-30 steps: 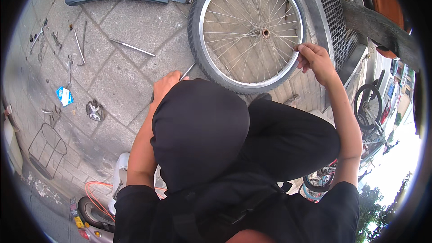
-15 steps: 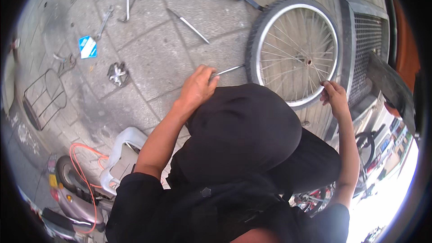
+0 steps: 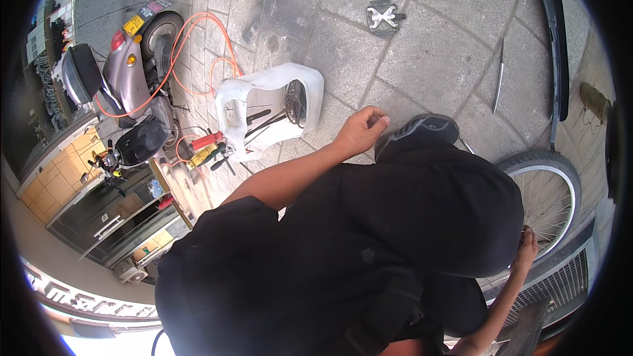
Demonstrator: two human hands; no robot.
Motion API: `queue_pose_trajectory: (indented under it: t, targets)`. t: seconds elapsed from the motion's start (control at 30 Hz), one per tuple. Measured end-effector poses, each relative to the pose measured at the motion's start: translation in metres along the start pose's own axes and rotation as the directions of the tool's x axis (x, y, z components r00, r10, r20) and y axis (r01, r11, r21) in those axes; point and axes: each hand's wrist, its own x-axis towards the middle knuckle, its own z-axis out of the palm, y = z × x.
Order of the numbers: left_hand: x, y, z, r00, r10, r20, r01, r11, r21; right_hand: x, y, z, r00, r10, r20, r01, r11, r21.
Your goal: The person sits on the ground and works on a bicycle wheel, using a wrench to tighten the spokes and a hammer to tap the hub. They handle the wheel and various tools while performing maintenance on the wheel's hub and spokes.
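My left hand (image 3: pixel 361 132) hovers over the paving beside my dark shoe (image 3: pixel 425 130), its fingers loosely bent and nothing seen in them. Left of it stands a white cut-open plastic jug (image 3: pixel 273 78) holding several tools, among them a red-handled tool (image 3: pixel 208 140). My right hand (image 3: pixel 525 250) is at the near-left part of the bicycle wheel (image 3: pixel 572 181), fingers closed on its rim; my knee hides part of that grip. A thin metal rod (image 3: pixel 467 147) shows between my shoe and the tyre, its rest covered by my leg.
A silver-and-black metal part (image 3: pixel 384 17) and a slim metal bar (image 3: pixel 499 79) lie on the paving. A long black curved piece (image 3: pixel 557 33) runs down to the wheel. At right is a metal grate (image 3: pixel 564 283). A scooter (image 3: pixel 128 82) and an orange hose (image 3: pixel 175 56) stand left.
My view has turned toward the left, bringing in the jug and scooter. My left hand has let go of the metal rod and moved away from the wheel. My right hand stays at the rim.
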Motion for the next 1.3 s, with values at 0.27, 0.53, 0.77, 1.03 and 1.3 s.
queue_pose_trajectory:
  t: [0.27,0.53,0.77,1.03,1.3]
  targets:
    - [-0.049,0.002,-0.075,0.908,-0.054,-0.415,0.039,0.998,-0.046,-0.008,-0.031,0.001,1.000,-0.012,-0.019,0.011,1.000,-0.008]
    - [-0.045,0.076,-0.096,0.849,0.137,-0.511,-0.210,0.974,-0.088,-0.034,-0.071,-0.005,0.975,-0.222,0.023,0.222,0.957,-0.187]
    - [-0.126,0.088,-0.078,0.683,0.322,-0.655,-0.286,0.944,0.165,-0.111,-0.094,-0.008,0.901,-0.433,0.012,0.428,0.885,-0.181]
    - [-0.311,0.013,-0.183,-0.096,0.275,-0.957,-0.006,0.961,0.277,-0.096,-0.004,-0.028,0.892,-0.445,0.078,0.451,0.879,-0.152]
    - [-0.396,-0.040,-0.236,0.581,-0.043,-0.812,0.195,0.977,0.088,-0.085,0.044,-0.063,0.841,-0.524,0.131,0.540,0.815,-0.211]
